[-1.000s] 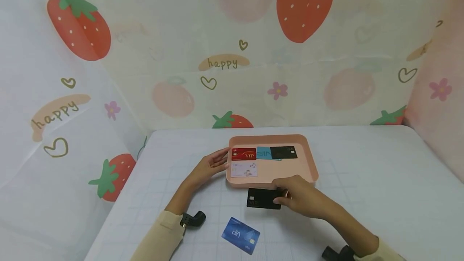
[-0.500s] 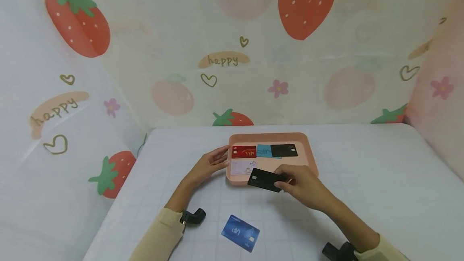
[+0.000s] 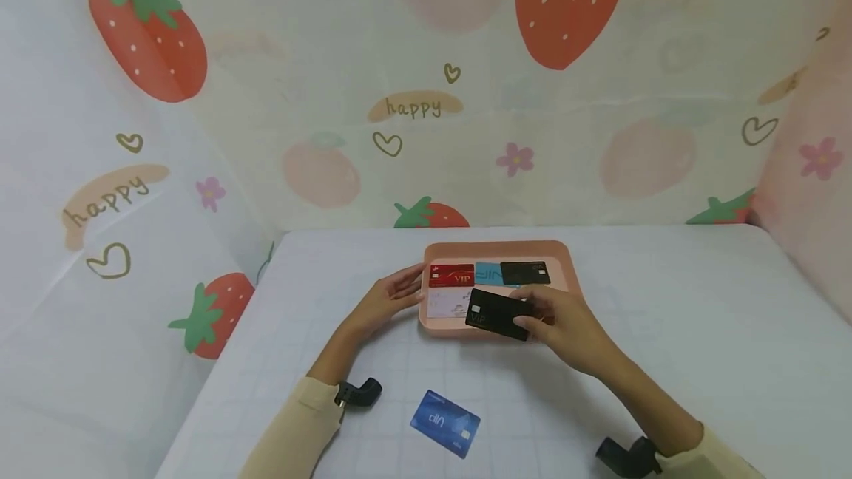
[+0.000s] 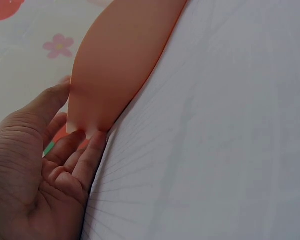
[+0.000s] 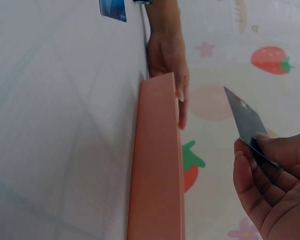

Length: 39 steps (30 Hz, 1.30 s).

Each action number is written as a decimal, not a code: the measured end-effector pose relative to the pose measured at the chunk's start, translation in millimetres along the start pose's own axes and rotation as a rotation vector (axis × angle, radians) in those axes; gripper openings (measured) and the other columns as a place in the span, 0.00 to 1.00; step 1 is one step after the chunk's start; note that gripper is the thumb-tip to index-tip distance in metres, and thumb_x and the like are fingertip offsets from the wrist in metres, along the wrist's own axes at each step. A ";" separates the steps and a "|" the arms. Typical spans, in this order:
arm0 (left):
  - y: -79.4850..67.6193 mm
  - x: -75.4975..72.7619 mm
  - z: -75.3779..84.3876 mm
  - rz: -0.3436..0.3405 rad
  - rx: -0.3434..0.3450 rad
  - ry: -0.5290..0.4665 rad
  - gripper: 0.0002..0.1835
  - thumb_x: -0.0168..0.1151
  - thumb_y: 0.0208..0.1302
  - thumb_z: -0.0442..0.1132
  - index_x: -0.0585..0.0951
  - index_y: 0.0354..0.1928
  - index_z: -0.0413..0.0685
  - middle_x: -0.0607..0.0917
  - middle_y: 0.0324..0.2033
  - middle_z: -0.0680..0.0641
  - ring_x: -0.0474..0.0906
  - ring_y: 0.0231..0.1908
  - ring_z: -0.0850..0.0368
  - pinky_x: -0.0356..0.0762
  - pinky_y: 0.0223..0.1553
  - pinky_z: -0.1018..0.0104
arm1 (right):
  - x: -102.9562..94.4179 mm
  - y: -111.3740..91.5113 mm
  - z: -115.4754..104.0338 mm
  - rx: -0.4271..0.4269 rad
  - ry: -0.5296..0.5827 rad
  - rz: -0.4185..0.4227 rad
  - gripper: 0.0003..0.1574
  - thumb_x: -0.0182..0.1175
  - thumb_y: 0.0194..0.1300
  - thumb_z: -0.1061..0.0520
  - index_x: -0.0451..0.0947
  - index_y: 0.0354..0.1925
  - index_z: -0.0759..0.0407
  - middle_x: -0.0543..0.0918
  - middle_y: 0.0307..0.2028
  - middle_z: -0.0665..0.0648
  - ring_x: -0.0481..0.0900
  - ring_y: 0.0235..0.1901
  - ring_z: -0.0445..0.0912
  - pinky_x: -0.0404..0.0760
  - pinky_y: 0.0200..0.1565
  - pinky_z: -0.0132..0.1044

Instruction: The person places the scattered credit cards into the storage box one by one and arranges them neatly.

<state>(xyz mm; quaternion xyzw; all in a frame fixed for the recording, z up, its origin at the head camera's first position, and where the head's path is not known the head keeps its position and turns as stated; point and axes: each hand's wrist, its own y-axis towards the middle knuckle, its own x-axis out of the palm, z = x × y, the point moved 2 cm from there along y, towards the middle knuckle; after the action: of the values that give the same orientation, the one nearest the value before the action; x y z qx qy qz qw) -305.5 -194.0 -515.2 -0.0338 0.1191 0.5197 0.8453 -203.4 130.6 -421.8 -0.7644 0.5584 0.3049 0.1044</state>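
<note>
My right hand (image 3: 575, 331) pinches a black VIP card (image 3: 492, 313) by its right end, thumb on the near face. It is held above the front part of a pink tray (image 3: 495, 248); the right wrist view shows the card (image 5: 247, 117) tilted and higher than the tray's rim. At the tray's left end, the fingers of my left hand (image 3: 382, 305) rest against the outer wall (image 4: 120, 60). Inside lie a red VIP card (image 3: 451, 275), a light blue card (image 3: 488, 273) partly under another black card (image 3: 524, 273), and a pale patterned card (image 3: 446, 303), partly hidden by the held one.
A blue VIP card (image 3: 445, 423) lies slanted on the white table (image 3: 679, 331) in front of the tray. Behind the table hangs a strawberry-print curtain (image 3: 319, 50). Each wrist wears a black camera (image 3: 359, 393).
My right hand has carried the black card forward and slightly right, from in front of the tray to above its front part. My left hand stays at the tray's left end.
</note>
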 end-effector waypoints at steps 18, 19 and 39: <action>2.0 -1.0 -0.1 -0.008 0.004 -0.001 0.35 0.63 0.72 0.38 0.63 0.77 0.48 0.66 0.75 0.47 0.66 0.72 0.50 0.67 0.69 0.60 | -27.2 33.5 12.5 0.033 -0.013 0.060 0.16 0.67 0.66 0.64 0.82 0.52 0.65 0.76 0.22 0.55 0.80 0.20 0.50 0.81 0.25 0.37; 2.0 -1.1 -0.5 -0.008 0.005 -0.004 0.35 0.63 0.72 0.38 0.63 0.77 0.48 0.66 0.75 0.47 0.66 0.72 0.49 0.67 0.69 0.60 | -27.0 35.5 14.5 0.039 -0.007 0.061 0.16 0.67 0.66 0.65 0.82 0.52 0.66 0.75 0.22 0.55 0.81 0.21 0.52 0.82 0.25 0.38; 1.2 -2.0 -5.7 0.013 -0.007 -0.003 0.34 0.65 0.72 0.39 0.65 0.77 0.51 0.67 0.74 0.48 0.67 0.71 0.51 0.69 0.67 0.61 | -8.4 68.3 53.6 0.154 0.097 -0.046 0.18 0.65 0.67 0.67 0.79 0.53 0.75 0.78 0.19 0.56 0.83 0.22 0.58 0.84 0.25 0.37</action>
<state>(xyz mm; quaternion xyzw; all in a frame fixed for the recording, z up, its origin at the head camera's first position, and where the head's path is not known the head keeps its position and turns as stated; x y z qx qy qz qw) -308.4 -196.2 -520.2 -0.0353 0.1160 0.5257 0.8420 -286.4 139.9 -447.0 -0.7804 0.5671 0.2214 0.1428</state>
